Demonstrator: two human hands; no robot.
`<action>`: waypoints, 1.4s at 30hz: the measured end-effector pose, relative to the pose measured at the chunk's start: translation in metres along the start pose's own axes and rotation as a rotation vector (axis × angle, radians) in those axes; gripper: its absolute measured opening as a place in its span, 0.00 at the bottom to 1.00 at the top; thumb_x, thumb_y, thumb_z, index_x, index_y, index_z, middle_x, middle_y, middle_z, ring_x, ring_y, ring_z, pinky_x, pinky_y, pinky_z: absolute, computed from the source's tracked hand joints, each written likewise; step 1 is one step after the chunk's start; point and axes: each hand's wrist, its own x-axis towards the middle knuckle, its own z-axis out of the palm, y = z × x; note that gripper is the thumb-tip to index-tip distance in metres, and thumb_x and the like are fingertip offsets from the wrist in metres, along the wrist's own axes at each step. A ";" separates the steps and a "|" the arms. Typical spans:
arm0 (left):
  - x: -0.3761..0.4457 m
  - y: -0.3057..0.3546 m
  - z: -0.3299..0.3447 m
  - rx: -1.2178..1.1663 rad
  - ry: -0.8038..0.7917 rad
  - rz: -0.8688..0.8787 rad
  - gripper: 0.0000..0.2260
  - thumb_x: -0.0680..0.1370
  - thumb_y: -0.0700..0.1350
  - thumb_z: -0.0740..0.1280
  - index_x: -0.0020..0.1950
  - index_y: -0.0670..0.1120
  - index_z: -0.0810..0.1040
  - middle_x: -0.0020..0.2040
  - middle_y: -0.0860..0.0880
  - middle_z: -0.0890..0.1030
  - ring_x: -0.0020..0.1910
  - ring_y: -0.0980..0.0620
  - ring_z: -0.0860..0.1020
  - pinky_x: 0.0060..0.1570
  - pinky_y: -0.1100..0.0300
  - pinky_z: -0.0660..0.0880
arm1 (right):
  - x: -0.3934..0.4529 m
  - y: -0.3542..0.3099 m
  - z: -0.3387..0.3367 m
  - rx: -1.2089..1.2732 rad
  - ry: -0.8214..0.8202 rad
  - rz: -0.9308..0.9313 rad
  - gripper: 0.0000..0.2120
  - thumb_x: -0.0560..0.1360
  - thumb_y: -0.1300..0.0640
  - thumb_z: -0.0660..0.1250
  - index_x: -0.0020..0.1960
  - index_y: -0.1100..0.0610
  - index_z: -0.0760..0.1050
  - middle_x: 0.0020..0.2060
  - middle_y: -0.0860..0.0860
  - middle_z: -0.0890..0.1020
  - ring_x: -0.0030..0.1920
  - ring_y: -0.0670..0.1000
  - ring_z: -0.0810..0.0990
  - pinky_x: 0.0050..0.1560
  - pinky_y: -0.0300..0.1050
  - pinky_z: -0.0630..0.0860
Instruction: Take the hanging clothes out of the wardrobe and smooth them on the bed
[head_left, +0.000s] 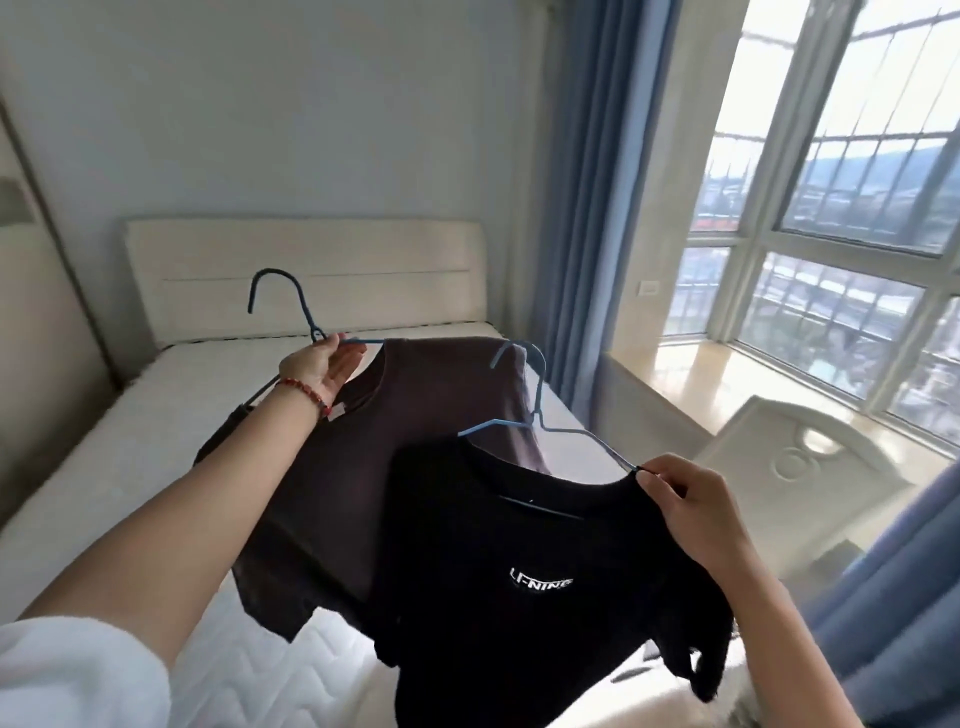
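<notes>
A brown T-shirt (415, 441) hangs on a dark blue wire hanger (291, 301) above the bare white mattress (130, 457). My left hand (324, 369) grips that hanger just below its hook. Nearer to me, a black T-shirt (519, 597) with a white logo hangs on a light blue wire hanger (540, 415). My right hand (685, 499) pinches the right shoulder of the black shirt together with the end of its hanger. The black shirt overlaps the brown shirt's lower right part. Both shirts are held in the air over the bed.
A cream padded headboard (311, 270) stands against the far wall. Blue curtains (592, 208) hang beside a large barred window (831, 208) with a wide sill (691, 384). A white carved chair back (800, 457) stands at the right of the bed.
</notes>
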 end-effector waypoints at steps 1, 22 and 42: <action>-0.008 0.014 -0.017 0.002 0.027 0.023 0.12 0.81 0.39 0.56 0.38 0.41 0.71 0.21 0.47 0.80 0.22 0.55 0.80 0.28 0.66 0.78 | -0.003 -0.006 0.005 -0.003 -0.024 -0.010 0.09 0.73 0.55 0.67 0.39 0.40 0.76 0.32 0.44 0.80 0.40 0.53 0.79 0.46 0.50 0.75; -0.195 0.332 -0.456 0.110 0.618 0.432 0.12 0.81 0.42 0.55 0.40 0.46 0.72 0.20 0.55 0.79 0.26 0.57 0.80 0.26 0.71 0.75 | -0.121 -0.278 0.275 0.001 -0.446 -0.224 0.10 0.73 0.53 0.65 0.34 0.45 0.76 0.33 0.49 0.81 0.38 0.53 0.78 0.40 0.47 0.73; -0.349 0.486 -0.708 0.191 1.158 0.622 0.14 0.82 0.39 0.53 0.38 0.44 0.71 0.17 0.56 0.76 0.21 0.63 0.77 0.25 0.73 0.74 | -0.235 -0.539 0.573 0.061 -0.826 -0.474 0.06 0.75 0.52 0.64 0.42 0.49 0.78 0.42 0.55 0.81 0.46 0.58 0.77 0.42 0.46 0.69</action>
